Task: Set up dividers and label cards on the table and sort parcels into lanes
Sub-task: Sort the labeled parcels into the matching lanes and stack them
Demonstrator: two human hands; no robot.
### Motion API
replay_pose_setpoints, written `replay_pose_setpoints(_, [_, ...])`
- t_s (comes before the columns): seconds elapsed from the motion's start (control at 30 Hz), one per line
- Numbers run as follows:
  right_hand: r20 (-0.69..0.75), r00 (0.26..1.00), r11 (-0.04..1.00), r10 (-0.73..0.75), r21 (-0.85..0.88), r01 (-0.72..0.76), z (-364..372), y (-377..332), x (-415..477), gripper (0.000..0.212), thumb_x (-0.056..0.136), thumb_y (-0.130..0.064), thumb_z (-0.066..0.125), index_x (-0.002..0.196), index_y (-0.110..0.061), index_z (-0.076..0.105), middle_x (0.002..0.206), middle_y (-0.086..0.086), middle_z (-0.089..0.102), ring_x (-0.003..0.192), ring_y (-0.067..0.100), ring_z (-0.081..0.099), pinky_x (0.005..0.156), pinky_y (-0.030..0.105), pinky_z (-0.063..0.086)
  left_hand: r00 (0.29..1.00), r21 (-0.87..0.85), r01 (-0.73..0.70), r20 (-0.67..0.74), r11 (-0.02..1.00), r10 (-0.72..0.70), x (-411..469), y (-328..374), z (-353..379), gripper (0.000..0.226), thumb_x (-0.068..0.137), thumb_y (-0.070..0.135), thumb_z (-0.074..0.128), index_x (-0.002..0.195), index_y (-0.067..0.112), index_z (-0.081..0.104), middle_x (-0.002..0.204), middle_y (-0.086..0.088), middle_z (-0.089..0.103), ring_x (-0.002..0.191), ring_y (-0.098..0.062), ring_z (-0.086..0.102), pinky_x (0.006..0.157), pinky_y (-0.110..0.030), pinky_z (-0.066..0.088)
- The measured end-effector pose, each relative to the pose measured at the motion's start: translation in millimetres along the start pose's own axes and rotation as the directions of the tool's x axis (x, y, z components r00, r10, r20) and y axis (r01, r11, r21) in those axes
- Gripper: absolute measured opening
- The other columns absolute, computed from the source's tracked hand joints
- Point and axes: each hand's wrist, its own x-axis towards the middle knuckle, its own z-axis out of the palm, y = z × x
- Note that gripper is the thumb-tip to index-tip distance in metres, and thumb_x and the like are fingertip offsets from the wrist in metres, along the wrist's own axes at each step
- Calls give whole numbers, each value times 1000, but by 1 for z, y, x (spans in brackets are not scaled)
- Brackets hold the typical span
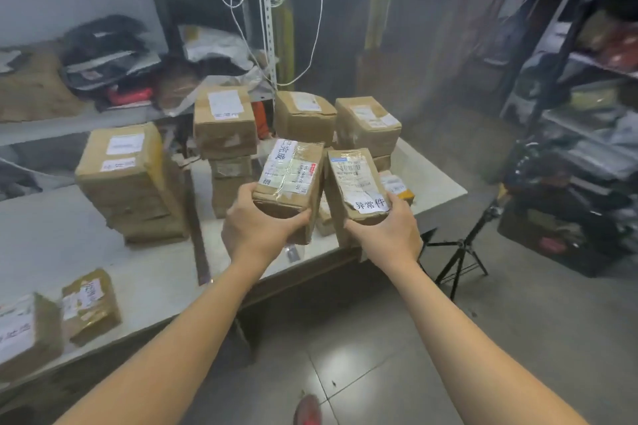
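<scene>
Head-worn view, looking down, table (69, 235) near

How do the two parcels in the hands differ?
The left-hand parcel has its handwritten slip at the far end; the right-hand parcel has it at the near end. The left-hand parcel's far end leans right, the right-hand parcel's leans left. Both are brown cardboard with printed labels.

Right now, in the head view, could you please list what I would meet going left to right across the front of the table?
Large labelled parcel → smaller parcel → tall parcel stack → held parcel in the left hand → parcel marked 异常件 in the right hand → black tripod on the floor.
</scene>
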Motion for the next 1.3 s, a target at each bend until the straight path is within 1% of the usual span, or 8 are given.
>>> replay_pose_setpoints(0.1, [2,999,998,37,-52,-37,-9,26,35,95,52,-66,71,136,-31,45,127,-12,55,115,14,55,78,36,40,999,-23,46,15,999,-45,8,9,49,88,41,77,76,114,32,55,106,9,71,92,-15,65,72,-30,54])
replay_pose_setpoints(0.23, [-5,997,993,76,-89,-76,-19,53,88,84,53,-62,75,128,-31,50,119,-13,56,97,7,49,65,27,33,992,-27,121,43,992,-119,24,18,115,90,43,76,75,117,30,53,110,6,69,97,-18,64,76,-34,56])
replay_pose_setpoints(0.43, [23,995,988,99,-120,-96,-32,79,165,87,55,-60,75,133,-31,49,130,-10,56,116,15,55,80,35,39,981,0,189,43,982,-188,42,21,187,93,48,78,74,123,28,49,114,3,67,98,-19,64,64,-23,45])
replay_pose_setpoints(0.67, [113,991,991,77,-120,-64,-26,109,219,79,56,-58,76,126,-31,51,122,-10,58,96,9,49,74,32,38,954,114,298,-44,948,-295,49,20,226,90,52,74,76,123,26,47,116,1,64,102,-22,62,79,-39,56])
replay_pose_setpoints(0.77, [180,982,991,57,-129,-34,-24,122,241,81,52,-61,73,125,-34,51,120,-11,60,107,15,58,77,34,44,948,154,318,-65,935,-312,47,22,246,89,52,71,78,122,25,48,115,0,64,101,-23,62,77,-36,54])
replay_pose_setpoints(1.03, [295,955,993,-17,-110,52,-9,155,281,81,54,-62,77,124,-31,50,117,-11,57,96,11,52,71,30,35,911,149,402,-170,903,-377,34,18,283,94,50,74,76,125,27,45,114,2,64,95,-20,62,71,-32,49])
replay_pose_setpoints(1.17, [302,953,995,-35,-78,61,0,167,288,82,54,-60,80,124,-30,51,107,-15,51,100,9,54,72,29,36,896,138,427,-196,894,-398,33,18,291,94,51,74,76,126,28,43,115,4,61,91,-10,53,70,-29,47])
replay_pose_setpoints(1.3, [323,943,990,-80,-82,112,6,172,295,87,57,-63,80,129,-27,47,120,-9,54,110,14,55,73,31,43,902,116,419,-162,900,-399,35,19,290,93,52,75,77,125,31,39,118,5,58,95,-7,50,69,-27,45])
